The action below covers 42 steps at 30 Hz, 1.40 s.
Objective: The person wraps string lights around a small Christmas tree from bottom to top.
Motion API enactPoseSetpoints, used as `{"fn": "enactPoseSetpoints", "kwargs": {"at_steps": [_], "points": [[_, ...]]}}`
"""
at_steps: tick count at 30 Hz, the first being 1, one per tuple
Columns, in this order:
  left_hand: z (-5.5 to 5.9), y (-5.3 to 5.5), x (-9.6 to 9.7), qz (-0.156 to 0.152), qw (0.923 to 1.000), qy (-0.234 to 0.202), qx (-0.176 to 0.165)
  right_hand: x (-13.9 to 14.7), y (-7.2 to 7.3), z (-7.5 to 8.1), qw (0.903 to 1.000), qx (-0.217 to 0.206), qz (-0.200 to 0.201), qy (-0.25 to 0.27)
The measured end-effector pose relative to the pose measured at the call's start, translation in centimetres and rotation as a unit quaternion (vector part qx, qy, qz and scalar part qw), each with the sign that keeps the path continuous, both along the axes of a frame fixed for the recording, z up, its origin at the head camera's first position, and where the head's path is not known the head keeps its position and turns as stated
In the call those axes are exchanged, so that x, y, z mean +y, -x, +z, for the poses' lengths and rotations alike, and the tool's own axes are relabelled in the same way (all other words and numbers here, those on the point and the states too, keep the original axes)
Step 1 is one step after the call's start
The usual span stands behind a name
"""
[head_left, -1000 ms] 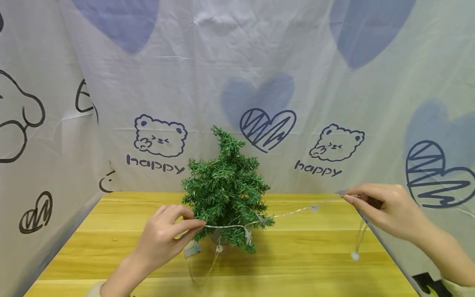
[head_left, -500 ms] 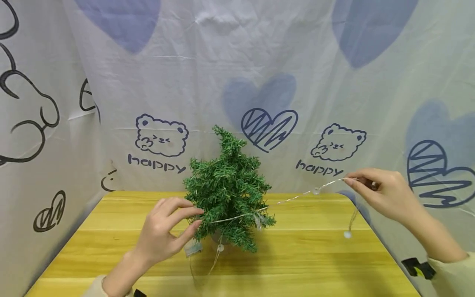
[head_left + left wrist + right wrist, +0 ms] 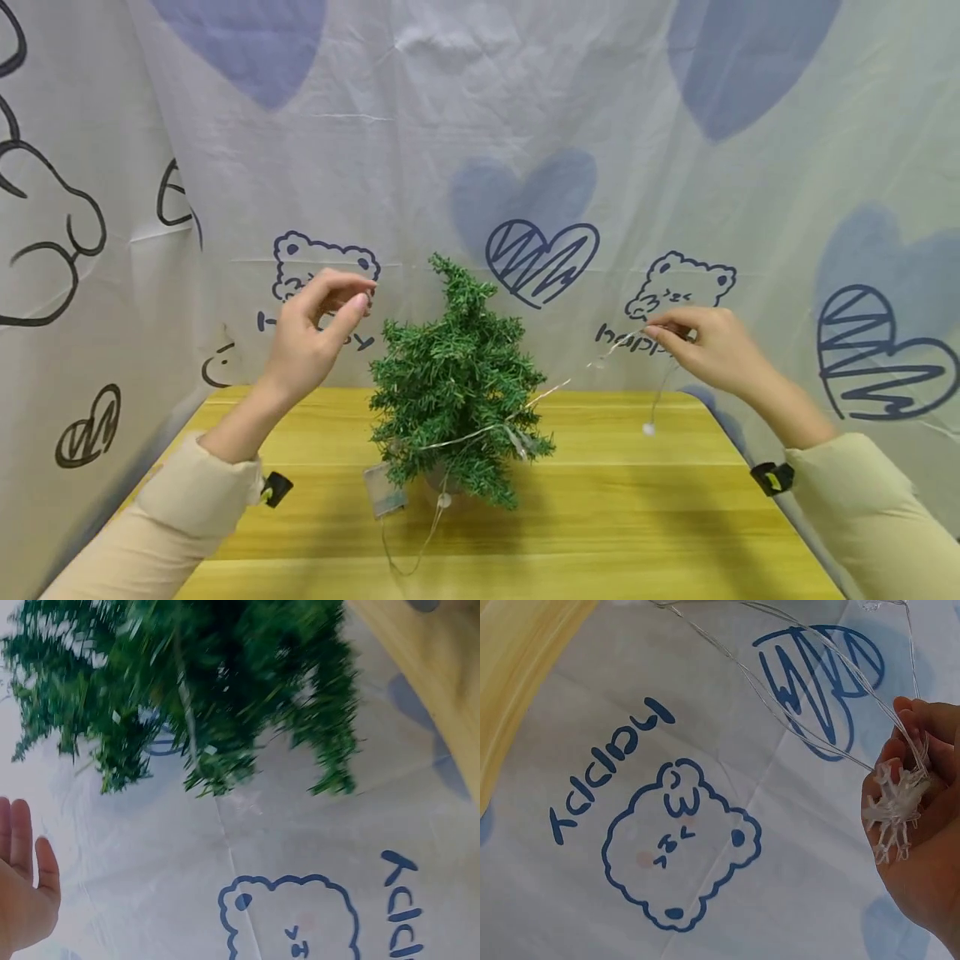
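Wood-grain worktop; printed curtain at far side. Left hand: empty, fingers relaxed. Right hand: pinches wire garland; snowflake ornament discernible only in right wrist view.

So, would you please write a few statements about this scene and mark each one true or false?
1. The right hand pinches a wire. True.
2. The left hand is raised, apart from the tree. True.
3. The tree lies on its side. False: it stands upright on the table.
4. Both hands hold the wire. False: only the right hand does.
5. The wire crosses the front of the tree. True.
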<state>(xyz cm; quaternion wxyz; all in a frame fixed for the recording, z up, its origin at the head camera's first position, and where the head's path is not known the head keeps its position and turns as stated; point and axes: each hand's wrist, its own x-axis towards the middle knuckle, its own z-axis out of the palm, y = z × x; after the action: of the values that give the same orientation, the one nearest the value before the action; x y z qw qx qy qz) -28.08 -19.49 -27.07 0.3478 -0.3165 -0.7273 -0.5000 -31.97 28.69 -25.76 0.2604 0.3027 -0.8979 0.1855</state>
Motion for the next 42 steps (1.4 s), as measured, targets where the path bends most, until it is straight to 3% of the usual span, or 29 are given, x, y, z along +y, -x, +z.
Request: {"fn": "enactPoseSetpoints", "kwargs": {"at_steps": [4,7,11,15,24,29,34,42], "points": [[2.1,1.9,0.3,-0.009,0.9961,0.030,-0.083,-1.3,1.2,0.3,0.9993,-0.035,0.000,-0.013],[3.6,3.5,0.8,-0.011,0.9898,0.074,-0.121,-2.3,2.0,0.8,0.9982,-0.054,0.008,-0.025],[5.2,5.8,2.1,-0.016,0.9796,0.126,-0.156,-3.8,3.3,1.6,0.9967,-0.068,0.007,-0.042],[6.1,8.1,3.5,-0.030,0.9679,0.175,-0.178,-5.8,4.6,2.5,0.9940,-0.089,0.006,-0.063],[6.4,12.2,5.9,-0.101,0.9426,0.232,-0.218,-10.2,7.4,3.8,0.9883,-0.116,0.025,-0.095],[6.1,13.7,7.1,-0.147,0.9218,0.266,-0.240,-12.4,8.6,4.2,0.9890,-0.110,0.043,-0.089],[5.9,14.6,7.6,-0.141,0.9098,0.298,-0.253,-14.2,9.4,4.3,0.9914,-0.103,0.042,-0.070],[5.3,15.2,8.0,-0.144,0.9030,0.306,-0.265,-16.3,9.2,4.3,0.9952,-0.076,0.034,-0.051]]}}
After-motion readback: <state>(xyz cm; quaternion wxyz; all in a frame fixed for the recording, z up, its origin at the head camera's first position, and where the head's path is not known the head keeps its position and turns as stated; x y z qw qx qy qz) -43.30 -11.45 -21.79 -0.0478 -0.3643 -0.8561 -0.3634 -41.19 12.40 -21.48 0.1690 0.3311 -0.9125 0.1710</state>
